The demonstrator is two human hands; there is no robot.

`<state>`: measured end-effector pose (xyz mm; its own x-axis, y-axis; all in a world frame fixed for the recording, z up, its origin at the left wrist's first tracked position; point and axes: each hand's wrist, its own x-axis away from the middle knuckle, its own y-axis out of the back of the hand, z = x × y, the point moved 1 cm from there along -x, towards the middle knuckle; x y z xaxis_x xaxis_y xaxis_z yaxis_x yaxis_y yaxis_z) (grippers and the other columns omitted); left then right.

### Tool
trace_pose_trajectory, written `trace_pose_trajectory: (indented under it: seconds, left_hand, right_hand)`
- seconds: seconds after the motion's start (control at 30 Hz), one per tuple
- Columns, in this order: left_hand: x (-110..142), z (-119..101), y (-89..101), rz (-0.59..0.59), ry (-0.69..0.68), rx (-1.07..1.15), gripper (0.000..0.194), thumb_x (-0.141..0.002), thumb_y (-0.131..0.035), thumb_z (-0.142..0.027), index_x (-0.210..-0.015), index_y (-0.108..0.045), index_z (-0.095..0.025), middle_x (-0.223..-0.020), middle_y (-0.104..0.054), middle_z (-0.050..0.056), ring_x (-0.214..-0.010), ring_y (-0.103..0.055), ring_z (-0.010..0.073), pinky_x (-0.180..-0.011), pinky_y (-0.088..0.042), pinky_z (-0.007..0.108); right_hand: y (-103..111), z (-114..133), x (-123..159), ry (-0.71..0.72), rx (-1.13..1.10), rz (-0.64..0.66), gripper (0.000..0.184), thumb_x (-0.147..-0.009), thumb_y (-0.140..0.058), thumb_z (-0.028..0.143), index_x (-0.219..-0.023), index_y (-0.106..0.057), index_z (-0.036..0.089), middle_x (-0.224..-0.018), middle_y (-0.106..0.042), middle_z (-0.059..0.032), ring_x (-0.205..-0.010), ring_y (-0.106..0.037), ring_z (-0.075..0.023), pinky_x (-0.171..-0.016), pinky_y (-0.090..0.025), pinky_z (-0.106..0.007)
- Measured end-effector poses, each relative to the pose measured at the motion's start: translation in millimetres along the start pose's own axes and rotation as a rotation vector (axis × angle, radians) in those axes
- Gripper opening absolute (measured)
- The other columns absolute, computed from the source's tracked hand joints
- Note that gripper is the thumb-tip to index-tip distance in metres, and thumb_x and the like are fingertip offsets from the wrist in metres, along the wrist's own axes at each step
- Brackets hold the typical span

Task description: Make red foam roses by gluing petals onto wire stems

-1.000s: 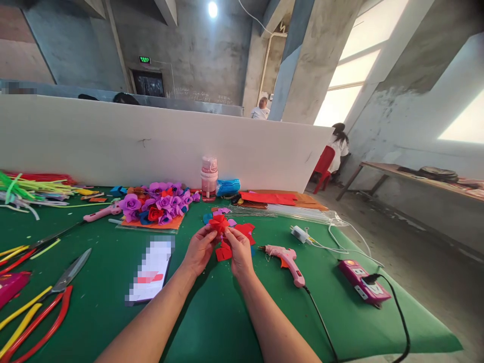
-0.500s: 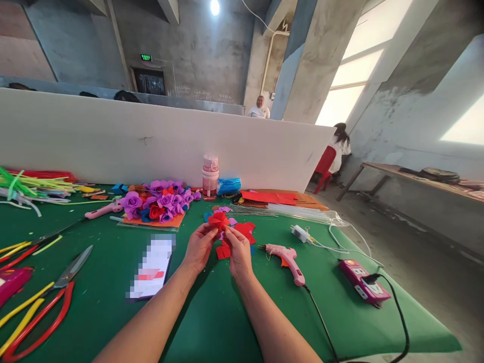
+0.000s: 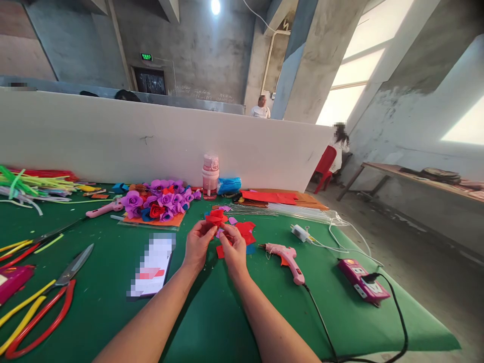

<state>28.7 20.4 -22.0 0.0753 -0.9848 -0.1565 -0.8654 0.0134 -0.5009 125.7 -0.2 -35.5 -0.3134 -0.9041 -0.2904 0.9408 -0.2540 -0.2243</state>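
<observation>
A red paper flower (image 3: 217, 217) is held up over the middle of the table between my hands. My left hand (image 3: 197, 245) pinches its lower left side between thumb and fingers. My right hand (image 3: 234, 248) is closed with its fingertips at the flower's lower right edge; the exact grip there is small and partly hidden. Loose red paper pieces (image 3: 246, 232) lie just behind and beside my right hand. To the right rests a pink glue gun (image 3: 286, 257) with its nozzle toward my hands.
Purple and red finished flowers (image 3: 166, 200) are heaped at the back left. A phone (image 3: 153, 267) lies left of my forearm, with scissors (image 3: 60, 292) farther left. A pink bottle (image 3: 210, 176) stands by the white partition (image 3: 162, 136). A corded power strip (image 3: 363, 282) sits right.
The flower has tipped and shifted slightly left and up. My right hand has moved a little left and down, its fingers now at the flower's lower edge.
</observation>
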Motion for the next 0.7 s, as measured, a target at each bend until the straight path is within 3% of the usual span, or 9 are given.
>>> trace_pose_trajectory:
  seconds: [0.3,0.43,0.7]
  left_hand:
    - [4,-3,-6.3,0.033,0.099,0.104,0.027,-0.057,-0.082,-0.025,-0.079,-0.067,-0.017,-0.078,-0.071,0.001,-0.071,-0.062,0.0124,-0.070,-0.047,0.025]
    - [4,-1,-7.1,0.047,0.107,0.086,0.030,-0.056,-0.082,-0.025,-0.080,-0.066,-0.017,-0.078,-0.071,0.001,-0.073,-0.062,0.0133,-0.073,-0.047,0.027]
    - [4,-4,-4.8,0.109,0.076,-0.057,0.028,-0.060,-0.079,-0.026,-0.083,-0.066,-0.016,-0.078,-0.070,0.001,-0.072,-0.061,0.0136,-0.073,-0.046,0.027]
  right_hand:
    - [4,12,-6,-0.170,-0.207,0.035,0.032,-0.067,-0.072,0.032,-0.096,-0.066,0.018,-0.100,-0.069,-0.0059,-0.092,-0.062,-0.0193,-0.083,-0.048,-0.031]
    - [4,12,-6,-0.165,-0.228,0.094,0.029,-0.067,-0.074,0.033,-0.091,-0.068,0.018,-0.092,-0.070,-0.0036,-0.085,-0.062,-0.0176,-0.079,-0.047,-0.029]
    - [6,7,-10,-0.163,-0.249,0.084,0.026,-0.068,-0.074,0.034,-0.087,-0.069,0.018,-0.083,-0.069,-0.0012,-0.074,-0.060,-0.0140,-0.073,-0.046,-0.027]
